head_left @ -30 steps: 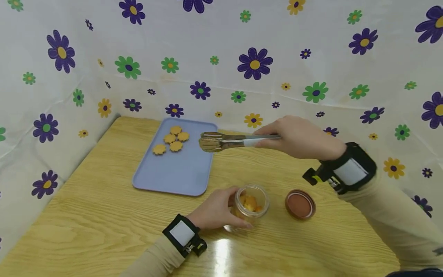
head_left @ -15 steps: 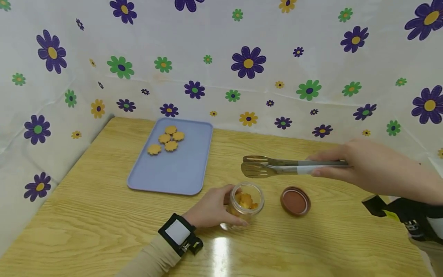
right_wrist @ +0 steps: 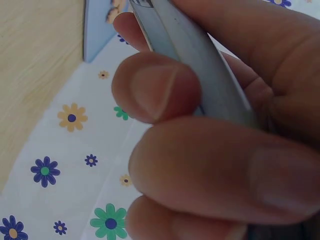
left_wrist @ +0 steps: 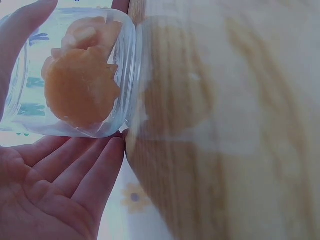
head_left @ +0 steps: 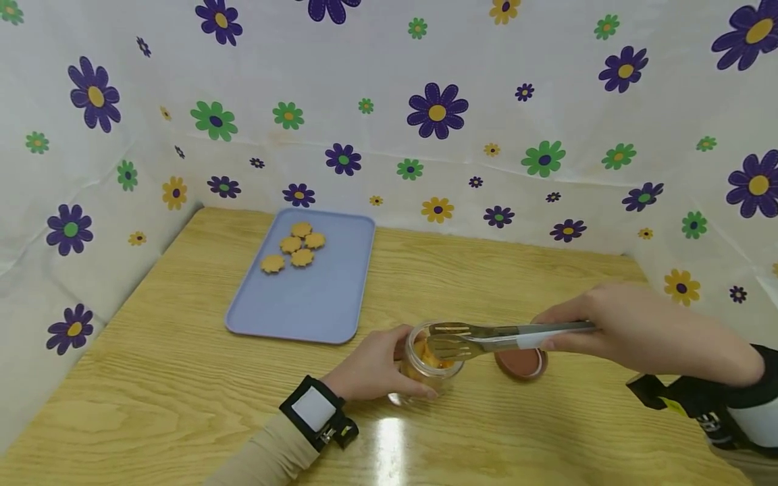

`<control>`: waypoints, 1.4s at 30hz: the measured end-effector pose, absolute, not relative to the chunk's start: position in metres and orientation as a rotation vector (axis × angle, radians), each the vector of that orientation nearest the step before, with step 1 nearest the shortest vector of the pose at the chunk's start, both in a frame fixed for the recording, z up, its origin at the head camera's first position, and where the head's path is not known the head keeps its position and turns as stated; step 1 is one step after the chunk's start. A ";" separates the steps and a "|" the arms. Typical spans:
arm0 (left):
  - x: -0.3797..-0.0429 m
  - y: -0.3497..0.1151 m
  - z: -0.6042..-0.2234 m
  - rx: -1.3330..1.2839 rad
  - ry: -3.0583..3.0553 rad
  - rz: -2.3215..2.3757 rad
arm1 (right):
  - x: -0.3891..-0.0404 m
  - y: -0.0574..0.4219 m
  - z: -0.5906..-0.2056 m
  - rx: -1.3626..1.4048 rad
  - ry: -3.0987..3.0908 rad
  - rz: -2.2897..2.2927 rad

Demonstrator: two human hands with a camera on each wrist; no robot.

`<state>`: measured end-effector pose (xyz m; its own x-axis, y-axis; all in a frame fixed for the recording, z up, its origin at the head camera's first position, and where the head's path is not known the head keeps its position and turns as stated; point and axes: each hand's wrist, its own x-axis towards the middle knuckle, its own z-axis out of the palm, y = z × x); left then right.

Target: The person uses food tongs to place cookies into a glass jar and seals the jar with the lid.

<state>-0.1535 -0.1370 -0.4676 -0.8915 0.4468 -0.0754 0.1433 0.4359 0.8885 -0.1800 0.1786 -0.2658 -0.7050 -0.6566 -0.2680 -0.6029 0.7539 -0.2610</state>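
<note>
My left hand [head_left: 371, 368] holds a clear glass jar [head_left: 442, 383] from its left side, thumb in front and fingers behind. Scalloped orange-brown cookies [left_wrist: 82, 90] lie inside the jar, clearest in the left wrist view. My right hand [head_left: 644, 327] grips a pair of serving tongs [head_left: 527, 337] with slotted metal heads and grey-white handles [right_wrist: 200, 65]. The slotted heads overlap the jar's mouth and stand a little apart. Whether they touch a cookie cannot be told.
Left of the jar, a blue tray [head_left: 292, 310] lies on the wooden table [head_left: 152, 378], bearing several cookies [head_left: 302, 258] toward its back. A brown-red lid [head_left: 523, 364] lies right of the jar, partly under the tongs. Flower-printed cloth [head_left: 389, 135] hangs behind the table.
My right hand has carried the tongs from beside the tray rightward and toward me, then down to the jar's mouth. The left hand keeps its hold on the jar.
</note>
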 end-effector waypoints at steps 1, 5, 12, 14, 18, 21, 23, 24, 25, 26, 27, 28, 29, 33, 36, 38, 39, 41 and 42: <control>-0.153 -0.137 -0.468 0.510 2.396 1.437 | -0.180 0.178 -0.267 -0.971 2.603 -0.216; -0.154 -0.137 -0.468 0.519 2.402 1.445 | -0.182 0.176 -0.269 -0.976 2.582 -0.209; -0.157 -0.138 -0.466 0.535 2.400 1.454 | -0.184 0.174 -0.267 -0.994 2.561 -0.223; -0.157 -0.138 -0.465 0.535 2.408 1.445 | -0.185 0.174 -0.267 -0.991 2.552 -0.220; -0.158 -0.139 -0.465 0.534 2.434 1.429 | -0.186 0.173 -0.266 -1.000 2.565 -0.208; -0.158 -0.139 -0.465 0.533 2.441 1.429 | -0.186 0.172 -0.266 -1.008 2.572 -0.211; -0.158 -0.139 -0.464 0.534 2.440 1.432 | -0.187 0.172 -0.266 -1.008 2.568 -0.218; -0.158 -0.139 -0.464 0.536 2.441 1.431 | -0.187 0.172 -0.266 -1.004 2.566 -0.222; -0.158 -0.140 -0.464 0.537 2.440 1.429 | -0.187 0.172 -0.266 -0.997 2.565 -0.225; -0.158 -0.140 -0.463 0.537 2.438 1.429 | -0.187 0.172 -0.266 -0.989 2.564 -0.229; -0.158 -0.140 -0.463 0.538 2.439 1.427 | -0.187 0.172 -0.265 -0.975 2.567 -0.230; -0.158 -0.140 -0.463 0.538 2.440 1.422 | -0.188 0.172 -0.265 -0.965 2.577 -0.230; -0.158 -0.140 -0.463 0.537 2.440 1.419 | -0.188 0.172 -0.264 -0.950 2.588 -0.232; -0.158 -0.140 -0.463 0.527 2.446 1.403 | -0.191 0.167 -0.260 -0.964 2.655 -0.229; -0.157 -0.140 -0.464 0.524 2.448 1.398 | -0.196 0.158 -0.258 -1.012 2.699 -0.231; -0.157 -0.140 -0.466 0.527 2.449 1.395 | -0.201 0.149 -0.258 -1.035 2.711 -0.242; -0.156 -0.140 -0.467 0.530 2.449 1.395 | -0.204 0.143 -0.258 -1.040 2.710 -0.250; -0.156 -0.139 -0.468 0.538 2.440 1.400 | -0.212 0.130 -0.260 -1.065 2.703 -0.266; -0.155 -0.139 -0.469 0.539 2.434 1.403 | -0.217 0.123 -0.261 -1.077 2.700 -0.273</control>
<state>-0.1553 -0.1394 -0.4693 -0.8912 0.4502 -0.0544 0.1785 0.4585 0.8706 -0.2169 0.1228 -0.2614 -0.7066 -0.6944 -0.1358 -0.6533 0.7140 -0.2518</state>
